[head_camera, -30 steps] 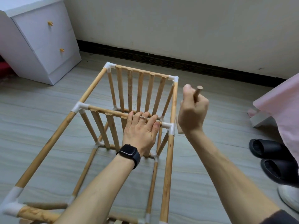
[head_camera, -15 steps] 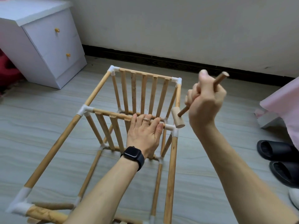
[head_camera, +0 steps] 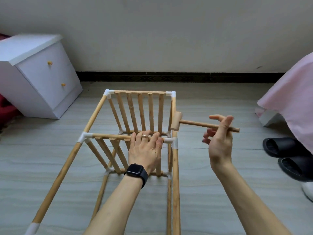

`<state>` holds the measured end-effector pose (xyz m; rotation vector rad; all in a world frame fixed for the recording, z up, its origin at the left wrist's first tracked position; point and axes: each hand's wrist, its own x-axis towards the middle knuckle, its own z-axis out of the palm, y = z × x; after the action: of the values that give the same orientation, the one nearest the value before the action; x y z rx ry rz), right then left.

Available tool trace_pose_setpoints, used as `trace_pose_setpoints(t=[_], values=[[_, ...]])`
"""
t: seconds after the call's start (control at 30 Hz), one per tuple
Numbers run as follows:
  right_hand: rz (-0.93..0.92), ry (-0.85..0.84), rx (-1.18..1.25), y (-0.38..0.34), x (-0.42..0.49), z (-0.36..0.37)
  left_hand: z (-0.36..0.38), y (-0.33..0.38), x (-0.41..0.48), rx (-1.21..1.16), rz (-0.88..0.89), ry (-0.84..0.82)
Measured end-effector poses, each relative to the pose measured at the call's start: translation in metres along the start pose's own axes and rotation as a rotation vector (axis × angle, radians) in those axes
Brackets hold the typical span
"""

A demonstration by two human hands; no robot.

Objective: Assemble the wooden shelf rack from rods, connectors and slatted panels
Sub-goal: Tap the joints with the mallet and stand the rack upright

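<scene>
Rack (head_camera: 176,184) near end beyond btm edge; white shoe (head_camera: 308,190) beyond rt edge.

Looks like somebody's bedroom at home: white nightstand (head_camera: 39,77) with little gold knobs, pink bedspread (head_camera: 291,99) hanging off a bed, black slippers (head_camera: 288,155) on the grey wood-look floor (head_camera: 220,99), plain wall.
</scene>
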<state>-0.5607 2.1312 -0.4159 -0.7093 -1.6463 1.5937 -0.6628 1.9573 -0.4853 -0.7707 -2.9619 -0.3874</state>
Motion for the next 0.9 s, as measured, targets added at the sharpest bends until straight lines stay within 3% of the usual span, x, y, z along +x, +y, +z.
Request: trace_pose_setpoints(t=[0.1, 0.2, 0.33, 0.43, 0.53, 0.9], values=[[0.022, -0.005, 0.093, 0.019, -0.027, -0.026, -0.007, 0.000, -0.001, -0.023, 0.009, -0.037], [0.055, -0.040, -0.007, 0.048, -0.058, -0.045, -0.019, 0.005, -0.002, -0.002, -0.007, -0.131], [0.336, -0.190, -0.211, 0.102, -0.092, -0.066, -0.037, 0.031, -0.021, 0.042, -0.111, -0.015], [0.432, -0.346, -0.334, 0.138, -0.098, -0.061, -0.040, 0.052, -0.044, 0.180, -0.009, -0.063], [0.320, -0.455, -0.452, 0.160, -0.083, -0.037, -0.035, 0.056, -0.056, 0.221, 0.125, -0.162], [0.056, -0.761, -0.728, 0.169, -0.025, 0.023, -0.043, 0.024, -0.053, 0.067, 0.152, -0.287]])
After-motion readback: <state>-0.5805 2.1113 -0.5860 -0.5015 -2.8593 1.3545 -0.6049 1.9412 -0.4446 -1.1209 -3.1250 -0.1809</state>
